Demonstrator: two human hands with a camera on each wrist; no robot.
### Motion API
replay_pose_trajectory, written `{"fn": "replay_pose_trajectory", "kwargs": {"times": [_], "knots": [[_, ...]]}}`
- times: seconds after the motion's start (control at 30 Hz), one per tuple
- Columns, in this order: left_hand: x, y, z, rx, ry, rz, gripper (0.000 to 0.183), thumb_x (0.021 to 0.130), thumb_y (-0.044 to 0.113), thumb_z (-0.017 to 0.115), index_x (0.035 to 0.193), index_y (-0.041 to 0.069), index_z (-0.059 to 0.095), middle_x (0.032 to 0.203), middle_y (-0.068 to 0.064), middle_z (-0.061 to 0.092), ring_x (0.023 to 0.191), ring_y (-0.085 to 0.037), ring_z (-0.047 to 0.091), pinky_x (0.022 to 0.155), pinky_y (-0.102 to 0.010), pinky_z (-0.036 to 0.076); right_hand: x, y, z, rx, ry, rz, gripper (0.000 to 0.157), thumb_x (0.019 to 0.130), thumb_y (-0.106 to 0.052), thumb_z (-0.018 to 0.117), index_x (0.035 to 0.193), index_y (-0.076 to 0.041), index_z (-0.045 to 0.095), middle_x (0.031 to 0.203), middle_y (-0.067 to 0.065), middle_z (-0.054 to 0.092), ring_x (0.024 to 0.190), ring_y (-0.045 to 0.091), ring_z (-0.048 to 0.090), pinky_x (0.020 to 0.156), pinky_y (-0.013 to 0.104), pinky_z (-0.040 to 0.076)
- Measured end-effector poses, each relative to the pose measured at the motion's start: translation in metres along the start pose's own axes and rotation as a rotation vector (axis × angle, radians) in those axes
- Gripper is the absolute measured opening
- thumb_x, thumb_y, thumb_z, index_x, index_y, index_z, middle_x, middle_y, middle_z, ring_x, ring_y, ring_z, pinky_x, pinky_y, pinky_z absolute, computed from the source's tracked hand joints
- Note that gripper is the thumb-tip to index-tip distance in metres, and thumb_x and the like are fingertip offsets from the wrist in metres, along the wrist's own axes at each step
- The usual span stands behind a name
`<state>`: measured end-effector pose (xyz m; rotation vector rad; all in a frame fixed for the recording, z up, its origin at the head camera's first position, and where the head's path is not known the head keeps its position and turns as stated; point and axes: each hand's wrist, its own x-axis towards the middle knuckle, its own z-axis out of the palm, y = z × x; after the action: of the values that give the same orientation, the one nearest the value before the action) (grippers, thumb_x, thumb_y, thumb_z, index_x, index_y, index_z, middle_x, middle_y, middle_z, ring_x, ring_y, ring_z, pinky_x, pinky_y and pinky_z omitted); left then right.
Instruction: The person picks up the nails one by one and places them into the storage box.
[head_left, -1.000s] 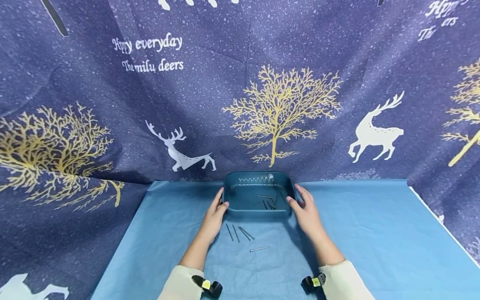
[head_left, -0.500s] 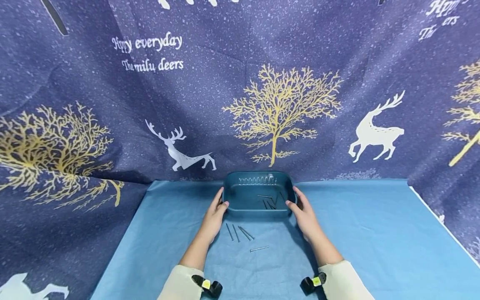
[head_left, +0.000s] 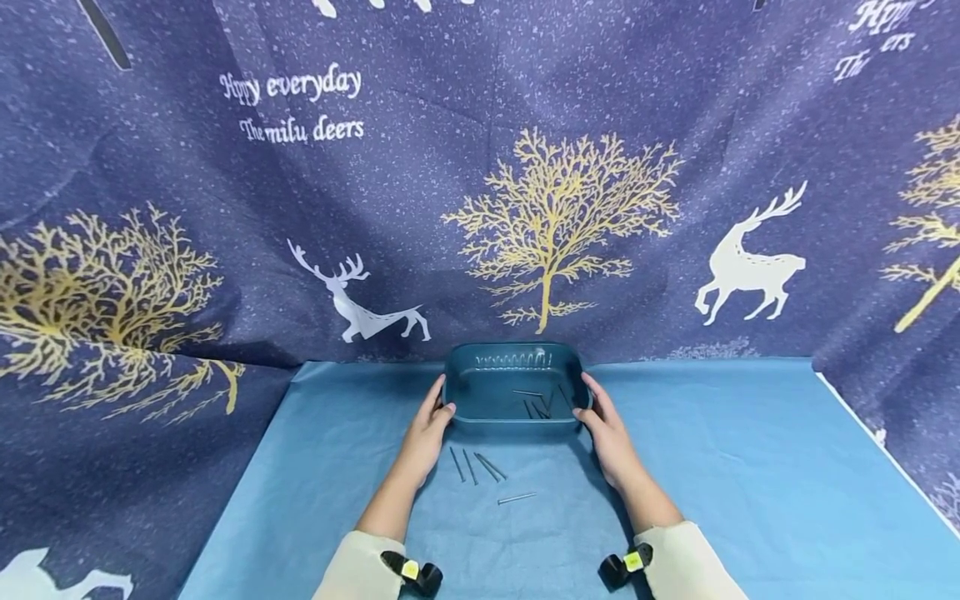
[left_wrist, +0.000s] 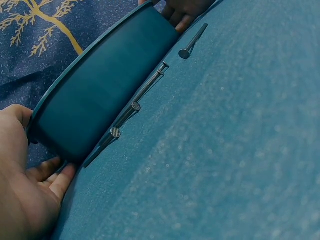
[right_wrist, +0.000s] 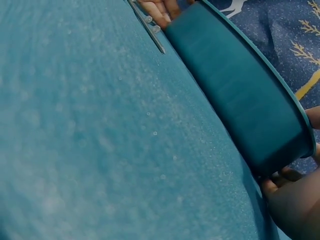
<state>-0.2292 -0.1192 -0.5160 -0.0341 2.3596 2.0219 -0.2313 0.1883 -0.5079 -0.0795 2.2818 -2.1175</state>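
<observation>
A dark teal rectangular tray (head_left: 480,400) stands at the back of the blue cloth. My left hand (head_left: 427,429) grips its left end, thumb on the rim; in the left wrist view the other fingers curl in under the base. At the opposite end my right hand (head_left: 612,437) holds the tray the same way, fingers along the side and tucked below. Inside lie several nails (head_left: 528,392), mostly toward the right. In front of the tray, several more nails (head_left: 457,465) point roughly away from me, and one nail (head_left: 517,498) lies crosswise nearer.
Light blue cloth (head_left: 720,467) covers the table. Right behind the tray hangs a purple-blue curtain (head_left: 480,250) printed with deer and trees. Black wrist cameras (head_left: 429,579) are strapped on both pale sleeves.
My right hand has drawn in slightly and its fingers have closed against the tray's right end. The left hand, tray and nails look the same.
</observation>
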Motion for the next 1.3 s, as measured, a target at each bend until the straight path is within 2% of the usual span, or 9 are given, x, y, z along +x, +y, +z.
{"fn": "replay_pose_trajectory", "kwargs": {"times": [0.13,0.3,0.6,0.87,1.03,1.3], "knots": [[-0.0007,0.0014,0.0007,0.001,0.000,0.002,0.059,0.107,0.030,0.048,0.160,0.040,0.024,0.168,-0.019,0.019,0.154,-0.038,0.024,0.123,-0.058,0.028,0.0014,0.0018,-0.0005,-0.019,0.001,-0.014,0.064,0.103,-0.010,0.050,0.162,-0.024,0.027,0.172,0.006,0.005,0.159,0.029,0.000,0.128,0.054,0.009],[0.0005,0.0002,0.0002,-0.001,-0.001,0.022,0.060,0.107,0.028,0.048,0.161,0.036,0.024,0.168,-0.021,0.018,0.155,-0.039,0.023,0.123,-0.058,0.028,0.0028,0.0025,-0.0012,-0.037,-0.002,-0.031,0.065,0.103,-0.011,0.050,0.162,-0.026,0.027,0.172,0.007,0.004,0.159,0.028,-0.001,0.128,0.055,0.007],[-0.0004,-0.0007,-0.0001,0.015,0.012,0.015,0.060,0.107,0.028,0.049,0.162,0.033,0.025,0.168,-0.020,0.019,0.155,-0.038,0.023,0.122,-0.058,0.029,0.0018,0.0026,-0.0006,-0.039,-0.013,-0.050,0.065,0.103,-0.009,0.049,0.162,-0.022,0.026,0.172,0.008,0.004,0.159,0.029,-0.001,0.128,0.055,0.008],[-0.0011,0.0008,0.0027,0.015,0.022,-0.005,0.060,0.107,0.032,0.050,0.161,0.037,0.026,0.167,-0.018,0.023,0.154,-0.035,0.026,0.122,-0.057,0.030,0.0005,0.0051,-0.0016,-0.049,0.002,-0.050,0.064,0.102,-0.009,0.049,0.161,-0.022,0.028,0.172,0.009,0.006,0.159,0.030,0.000,0.128,0.056,0.008],[-0.0018,0.0014,0.0036,0.027,0.028,-0.001,0.060,0.107,0.031,0.049,0.161,0.035,0.025,0.167,-0.018,0.023,0.154,-0.035,0.027,0.122,-0.057,0.031,0.0006,0.0070,-0.0027,-0.047,-0.009,-0.046,0.064,0.103,-0.009,0.048,0.162,-0.023,0.027,0.172,0.009,0.003,0.159,0.031,-0.001,0.128,0.058,0.008],[-0.0006,-0.0012,0.0015,-0.004,0.059,0.006,0.064,0.106,0.027,0.052,0.163,0.026,0.023,0.163,-0.025,0.029,0.148,-0.040,0.038,0.119,-0.058,0.035,0.0019,0.0068,0.0002,-0.045,-0.002,-0.070,0.064,0.103,-0.009,0.049,0.161,-0.021,0.028,0.172,0.010,0.005,0.159,0.031,0.001,0.128,0.055,0.009]]}}
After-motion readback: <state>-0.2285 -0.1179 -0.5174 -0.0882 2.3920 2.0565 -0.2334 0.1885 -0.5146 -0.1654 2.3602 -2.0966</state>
